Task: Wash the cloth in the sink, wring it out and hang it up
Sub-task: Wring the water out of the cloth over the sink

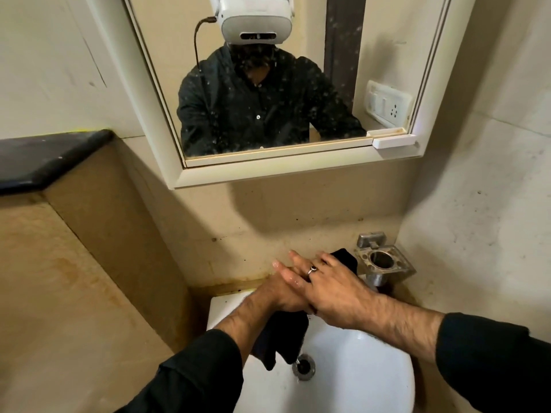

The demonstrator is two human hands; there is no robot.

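You rub the black cloth between flat palms, left hand under right hand, fingers straight: washing; next, grip and twist it.

Mirror: white-framed, hung on the beige wall; glass was speckled with spots.
Headset: white, seen reflected, a dark cable running from its side.
Switch plate: white, seen as a reflection.
Metal holder: square, wall-mounted, round opening on top.
Ledge: dark slab, upper left.
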